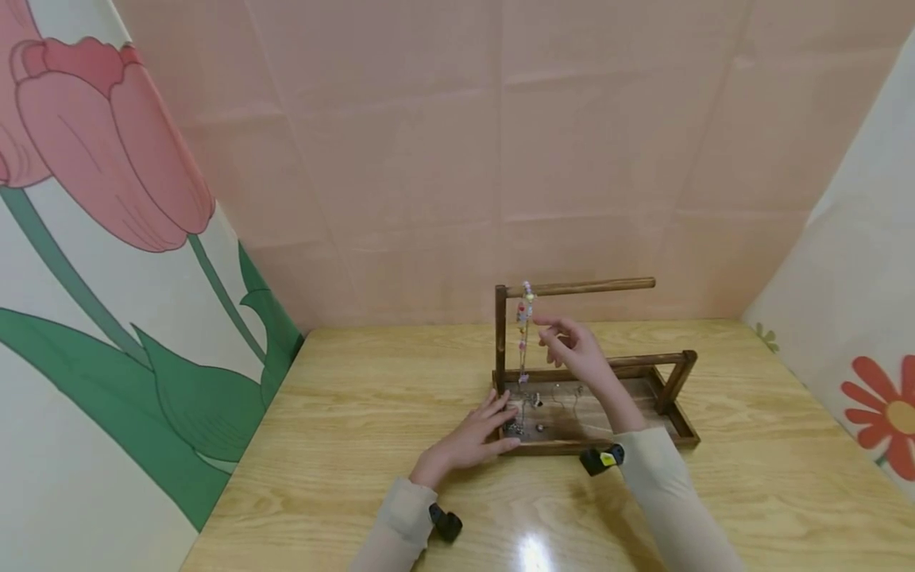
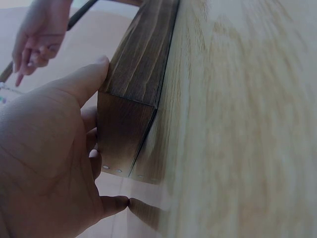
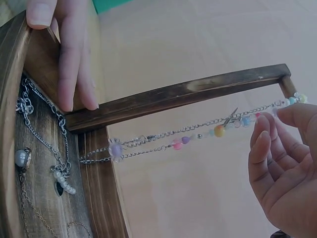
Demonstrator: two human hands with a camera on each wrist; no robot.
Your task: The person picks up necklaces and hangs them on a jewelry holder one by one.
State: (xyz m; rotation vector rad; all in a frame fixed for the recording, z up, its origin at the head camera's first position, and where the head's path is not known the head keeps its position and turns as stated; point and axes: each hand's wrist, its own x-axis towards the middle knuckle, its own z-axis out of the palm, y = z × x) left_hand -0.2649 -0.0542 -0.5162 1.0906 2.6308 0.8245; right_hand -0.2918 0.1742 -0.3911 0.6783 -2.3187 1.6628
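Note:
A beaded chain necklace point(image 1: 523, 345) with colorful beads and a clear flower bead hangs from the upper bar of the dark wooden jewelry stand point(image 1: 582, 287). My right hand point(image 1: 577, 349) is raised just right of it, index finger reaching toward the beads point(image 3: 219, 130) and the other fingers bent. In the right wrist view the fingertips overlap the beads; whether they touch is unclear. My left hand point(image 1: 472, 435) rests at the left end of the stand's tray point(image 2: 131, 101), thumb along the front rim and fingers spread over the end.
Silver chains point(image 3: 49, 126), a pearl pendant point(image 3: 23, 157) and other small jewelry lie in the tray. A lower wooden bar point(image 1: 646, 359) spans its back on the right. The stand sits on a wood-grain table point(image 1: 372, 389) before a pink backdrop point(image 1: 422, 159).

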